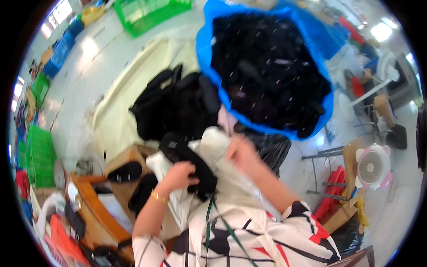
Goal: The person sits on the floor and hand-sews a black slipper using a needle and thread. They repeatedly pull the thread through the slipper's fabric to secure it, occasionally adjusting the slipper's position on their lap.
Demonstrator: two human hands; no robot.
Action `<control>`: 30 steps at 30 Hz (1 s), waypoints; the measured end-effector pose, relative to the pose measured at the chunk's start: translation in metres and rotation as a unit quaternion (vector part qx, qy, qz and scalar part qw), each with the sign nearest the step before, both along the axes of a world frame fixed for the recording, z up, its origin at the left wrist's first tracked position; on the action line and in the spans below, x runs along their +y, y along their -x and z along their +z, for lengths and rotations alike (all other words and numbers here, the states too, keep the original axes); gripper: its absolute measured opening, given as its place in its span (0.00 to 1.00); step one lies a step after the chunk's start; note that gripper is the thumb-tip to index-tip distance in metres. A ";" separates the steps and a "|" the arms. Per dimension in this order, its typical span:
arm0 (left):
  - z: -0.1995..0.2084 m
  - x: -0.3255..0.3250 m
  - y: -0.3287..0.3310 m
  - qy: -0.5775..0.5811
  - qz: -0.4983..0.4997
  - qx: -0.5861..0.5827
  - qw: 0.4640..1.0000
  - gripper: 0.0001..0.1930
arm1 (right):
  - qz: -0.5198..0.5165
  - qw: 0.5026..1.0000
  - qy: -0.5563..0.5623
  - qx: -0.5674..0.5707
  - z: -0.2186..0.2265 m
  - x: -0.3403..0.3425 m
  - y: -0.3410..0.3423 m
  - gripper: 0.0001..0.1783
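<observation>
On my lap lies a black sock (200,167), long and soft, with a small grey patch near its far end. My left hand (180,176) has its fingers curled over the sock's near side. Up and to the right, my right hand (241,153) is smeared by motion, its fingers bent beside a white cloth piece (216,139); whether it grips anything is unclear. Just beyond both hands, a heap of black cloth pieces (175,107) rests on a cream sheet (118,100).
A large blue bag (330,104) full of dark pieces stands at the far right of the heap. Cardboard boxes (133,155) and a wooden stool (95,211) are at my left. Green crates (42,155) stand farther left; a white fan (372,166) is at the right.
</observation>
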State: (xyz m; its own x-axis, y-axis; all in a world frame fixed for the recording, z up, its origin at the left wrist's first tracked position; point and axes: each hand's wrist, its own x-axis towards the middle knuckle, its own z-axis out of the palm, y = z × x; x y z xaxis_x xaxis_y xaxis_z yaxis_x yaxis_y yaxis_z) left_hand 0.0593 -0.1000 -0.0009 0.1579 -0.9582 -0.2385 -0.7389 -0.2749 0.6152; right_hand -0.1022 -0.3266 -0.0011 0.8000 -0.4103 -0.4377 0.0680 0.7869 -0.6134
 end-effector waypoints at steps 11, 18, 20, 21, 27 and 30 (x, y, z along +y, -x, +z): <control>-0.029 0.002 0.035 0.137 0.109 0.069 0.982 0.14 | -0.483 0.851 0.204 0.040 -0.006 -0.187 0.135 0.10; -0.012 0.007 0.072 -0.029 0.280 0.158 0.946 0.18 | -0.437 0.827 0.328 0.133 -0.020 -0.172 0.140 0.07; -0.025 0.012 0.077 -0.002 0.283 0.152 0.947 0.20 | -0.427 0.794 0.400 0.165 -0.022 -0.183 0.149 0.07; -0.029 0.013 0.078 0.012 0.284 0.150 0.947 0.21 | -0.421 0.775 0.436 0.180 -0.023 -0.192 0.156 0.07; -0.034 0.026 0.079 0.016 0.284 0.250 0.925 0.20 | -0.459 0.682 0.512 0.250 0.009 -0.233 0.203 0.06; -0.037 0.033 0.085 0.024 0.306 0.271 0.912 0.15 | -0.447 0.646 0.548 0.288 -0.001 -0.257 0.228 0.06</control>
